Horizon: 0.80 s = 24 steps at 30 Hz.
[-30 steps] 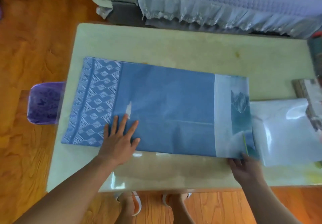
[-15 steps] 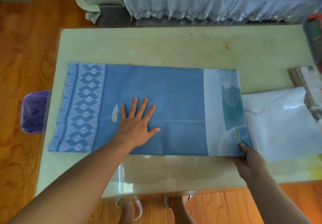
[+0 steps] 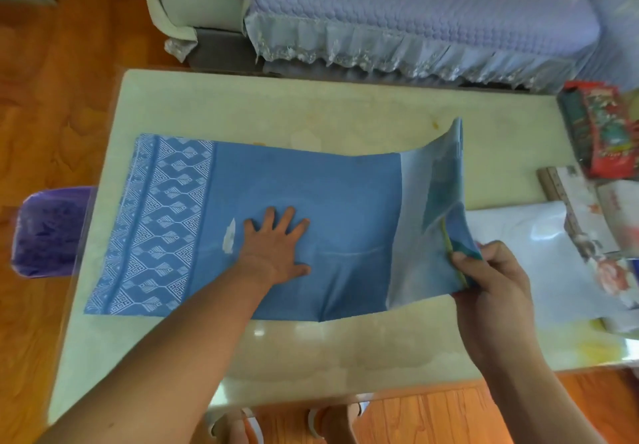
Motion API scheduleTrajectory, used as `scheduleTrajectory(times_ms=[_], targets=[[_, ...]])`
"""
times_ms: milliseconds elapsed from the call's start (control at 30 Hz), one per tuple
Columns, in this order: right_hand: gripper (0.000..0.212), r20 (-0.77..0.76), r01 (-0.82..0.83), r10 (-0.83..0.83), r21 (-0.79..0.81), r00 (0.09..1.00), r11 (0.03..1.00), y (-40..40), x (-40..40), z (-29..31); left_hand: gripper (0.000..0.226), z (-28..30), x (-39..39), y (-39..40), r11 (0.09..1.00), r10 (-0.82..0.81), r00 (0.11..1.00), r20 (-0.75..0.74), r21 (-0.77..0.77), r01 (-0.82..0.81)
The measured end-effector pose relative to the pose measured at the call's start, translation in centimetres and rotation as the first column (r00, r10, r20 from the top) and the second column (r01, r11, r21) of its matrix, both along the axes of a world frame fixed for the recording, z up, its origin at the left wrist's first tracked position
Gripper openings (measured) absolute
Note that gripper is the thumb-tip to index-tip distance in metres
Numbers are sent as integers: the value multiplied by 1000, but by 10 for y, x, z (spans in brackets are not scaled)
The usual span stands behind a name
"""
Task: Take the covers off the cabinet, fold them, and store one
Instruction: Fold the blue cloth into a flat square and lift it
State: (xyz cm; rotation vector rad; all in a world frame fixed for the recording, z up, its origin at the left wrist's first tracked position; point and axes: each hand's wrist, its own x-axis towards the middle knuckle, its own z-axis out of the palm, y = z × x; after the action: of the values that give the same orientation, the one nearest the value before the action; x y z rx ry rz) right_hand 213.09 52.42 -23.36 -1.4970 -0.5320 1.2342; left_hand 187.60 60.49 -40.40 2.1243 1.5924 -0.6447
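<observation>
A: What does the cover look like?

B: The blue cover (image 3: 304, 201) is a long folded cloth, plain mid-blue through the middle, with a band of white geometric key-and-diamond pattern along its left end and a pale, almost white panel with a teal motif at its right end. A small white mark sits just left of the left hand.

A: Where is it?

B: Spread lengthways on the pale glossy table (image 3: 311, 105), most of it flat. The right end is lifted off the surface and curls upward.

A: And the hands?

B: The left hand (image 3: 273, 250) lies flat on the blue middle, fingers straight and spread, pressing it down. The right hand (image 3: 491, 277) has fingers and thumb curled round the near corner of the raised pale end, pinching it.

A: Anything beside it?

B: A white plastic sheet (image 3: 511, 236) lies just right of the cover, and a red packet (image 3: 612, 132) sits at the far right edge.
</observation>
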Motion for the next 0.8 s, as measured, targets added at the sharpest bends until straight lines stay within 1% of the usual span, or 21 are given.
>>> scheduleTrajectory(times_ms=[33,67,100,133,167,200,233,267,300,333,367,400,433,500,533,633,667,700,733,767,800], targets=[[33,28,-82,81,42,996,996,3,-20,12,95,0,-1,0,999,41,995,89,-23,-39],[35,72,-154,148,87,986,984,6,-41,21,90,3,-5,1,989,143,956,255,-65,-131],[38,120,-225,210,130,970,966,9,-65,26,81,8,-13,2,953,301,830,470,-125,-275],[41,171,-284,257,164,951,945,11,-91,27,67,16,-26,0,862,479,576,663,-229,-453],[41,217,-331,290,182,932,926,12,-116,24,50,28,-47,-5,696,612,222,759,-384,-607],[37,271,-380,326,179,906,907,12,-142,16,32,39,-75,-14,506,649,-136,748,-558,-658],[31,315,-433,370,161,874,887,11,-167,4,21,49,-105,-26,331,643,-409,648,-716,-615],[25,353,-488,420,128,836,863,10,-194,-11,21,56,-136,-39,199,635,-591,497,-845,-496],[20,390,-545,475,84,789,834,8,-220,-31,32,59,-167,-52,117,655,-651,384,-902,-415],[19,445,-598,526,28,725,801,6,-245,-53,45,58,-192,-62,62,712,-624,323,-913,-402],[25,514,-650,573,-38,639,759,4,-269,-77,57,52,-211,-71,35,773,-563,292,-906,-422],[29,584,-697,612,-107,533,709,2,-289,-100,67,41,-223,-77,21,818,-504,278,-890,-455],[27,642,-732,645,-185,416,656,1,-307,-120,73,31,-229,-79,9,838,-477,266,-880,-475],[15,731,-751,654,-318,195,579,-4,-335,-145,77,19,-233,-78,-10,834,-495,244,-889,-457],[12,771,-741,625,-350,119,573,-6,-345,-151,75,18,-234,-77,-5,828,-507,240,-901,-433],[16,829,-776,559,-350,3,525,-14,-365,-157,52,17,-240,-84,16,827,-513,228,-923,-385],[18,850,-816,525,-330,-38,475,-18,-367,-159,40,17,-242,-86,13,837,-498,225,-920,-393],[20,838,-869,542,-313,-63,383,-22,-366,-161,30,15,-244,-88,9,846,-480,232,-906,-423],[26,789,-910,611,-298,-65,289,-23,-360,-160,21,14,-245,-89,14,854,-451,257,-880,-476],[35,730,-928,682,-286,-49,240,-21,-349,-160,14,12,-245,-89,28,861,-411,299,-836,-548],[43,709,-924,705,-286,-26,253,-16,-334,-158,14,8,-245,-90,51,866,-362,345,-781,-623]])
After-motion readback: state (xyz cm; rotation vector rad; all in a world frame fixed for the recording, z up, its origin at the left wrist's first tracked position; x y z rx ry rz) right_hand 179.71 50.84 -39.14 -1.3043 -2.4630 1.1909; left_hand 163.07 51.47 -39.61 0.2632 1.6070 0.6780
